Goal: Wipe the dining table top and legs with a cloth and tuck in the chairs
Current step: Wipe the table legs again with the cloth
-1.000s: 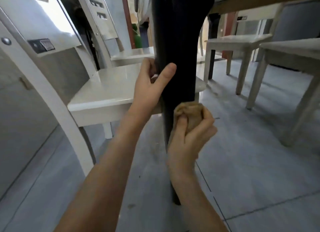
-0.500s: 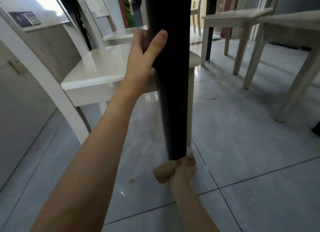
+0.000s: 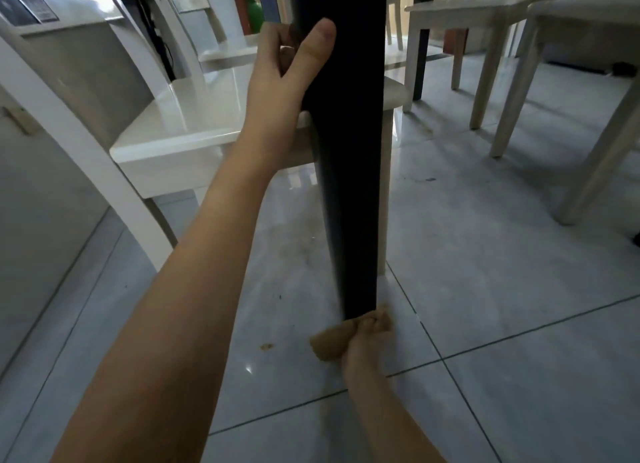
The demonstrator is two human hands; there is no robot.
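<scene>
- Your right hand [image 3: 367,338] clenches the bunched tan cloth [image 3: 325,342] in its fingers, against the foot of the black table leg [image 3: 349,185] on the tiled floor [image 3: 502,289].
- Your left hand [image 3: 280,71] grasps that leg higher up, thumb across its front.
- A cream chair [image 3: 180,140] crowds in just behind the leg.
- Two more chairs [image 3: 471,9] stand well beyond.
- The leg's top is cut off, so the worktop stays hidden.

Fingers [image 3: 282,42] of the left hand [image 3: 277,82] mostly vanish behind the black table leg [image 3: 349,185], cut off just above them. Its foot hides behind the right hand [image 3: 363,348] and cloth [image 3: 327,343].
</scene>
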